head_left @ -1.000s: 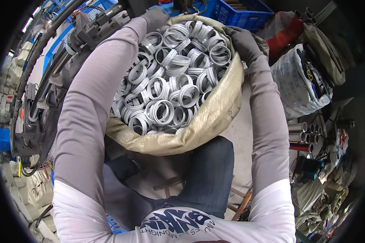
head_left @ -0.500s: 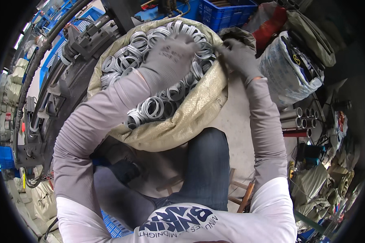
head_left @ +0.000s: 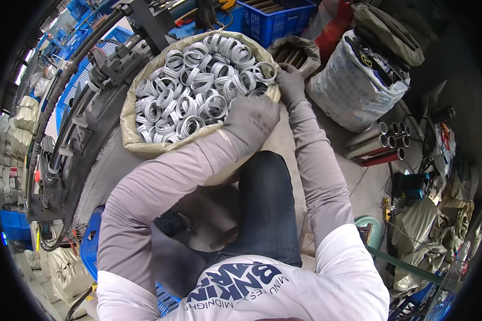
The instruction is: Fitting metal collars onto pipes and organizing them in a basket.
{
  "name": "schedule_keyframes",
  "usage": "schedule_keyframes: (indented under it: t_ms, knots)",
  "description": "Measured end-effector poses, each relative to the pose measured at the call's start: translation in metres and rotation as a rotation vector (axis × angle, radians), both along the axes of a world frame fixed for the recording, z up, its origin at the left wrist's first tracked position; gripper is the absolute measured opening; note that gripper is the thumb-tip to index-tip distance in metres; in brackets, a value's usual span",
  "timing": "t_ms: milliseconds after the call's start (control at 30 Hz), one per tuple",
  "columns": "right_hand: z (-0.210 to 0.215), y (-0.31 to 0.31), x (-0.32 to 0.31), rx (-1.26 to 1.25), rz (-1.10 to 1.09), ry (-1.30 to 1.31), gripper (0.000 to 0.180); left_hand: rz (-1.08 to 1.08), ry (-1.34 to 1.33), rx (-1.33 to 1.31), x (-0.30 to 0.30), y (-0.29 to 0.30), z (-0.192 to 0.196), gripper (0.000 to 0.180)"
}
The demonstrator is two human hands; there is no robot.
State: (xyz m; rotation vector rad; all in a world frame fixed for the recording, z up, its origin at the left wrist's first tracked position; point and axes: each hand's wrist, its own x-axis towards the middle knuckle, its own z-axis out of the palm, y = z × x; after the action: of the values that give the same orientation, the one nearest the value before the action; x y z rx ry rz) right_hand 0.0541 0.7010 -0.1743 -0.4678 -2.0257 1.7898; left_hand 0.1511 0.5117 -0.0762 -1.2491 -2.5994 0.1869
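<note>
A tan woven sack point(head_left: 131, 125) stands in front of me, filled to the brim with several shiny metal rings point(head_left: 198, 91). My left hand point(head_left: 251, 120), in a grey glove, lies over the sack's near right rim with its fingers curled onto the cloth beside the rings. My right hand point(head_left: 290, 85), also in a grey glove, grips the right rim just beyond it. Both grey sleeves reach forward over my dark trouser leg point(head_left: 265, 203).
A dark machine with hoses point(head_left: 75, 123) curves along the left. A grey-white bag point(head_left: 359, 80) and a bundle of metal tubes point(head_left: 377, 142) lie to the right, a smaller sack of tubes point(head_left: 294, 53) and a blue crate point(head_left: 276, 18) behind. More sacks pile at the lower right.
My left hand has come back from the sack's far rim, across the rings, to the near right rim. The sack now sits further left, its rings uncovered.
</note>
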Motion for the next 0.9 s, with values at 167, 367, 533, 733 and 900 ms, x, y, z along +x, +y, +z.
schedule_keyframes:
  t_ms: [167, 367, 533, 733, 900]
  knots:
    - [0.088, -0.069, 0.033, 1.011, -0.017, -0.149, 0.047, 0.038, 0.008, -0.064, 0.043, 0.004, -0.053, 0.019]
    - [0.050, -0.039, 0.030, 0.812, -0.076, -0.108, 0.046, -0.002, -0.115, -0.022, 0.067, -0.012, -0.048, 0.024]
    - [-0.080, 0.032, 0.001, 0.180, 0.219, 0.417, 0.040, -0.040, -0.047, 0.221, 0.050, -0.051, 0.012, 0.047]
    - [-0.045, -0.019, 0.006, 0.038, -0.115, -0.139, 0.042, 0.164, -0.149, 0.030, 0.040, -0.099, 0.010, 0.028]
    - [0.042, -0.041, 0.061, 0.918, -0.208, -0.013, 0.041, -0.015, 0.000, -0.052, 0.066, -0.096, -0.027, 0.010]
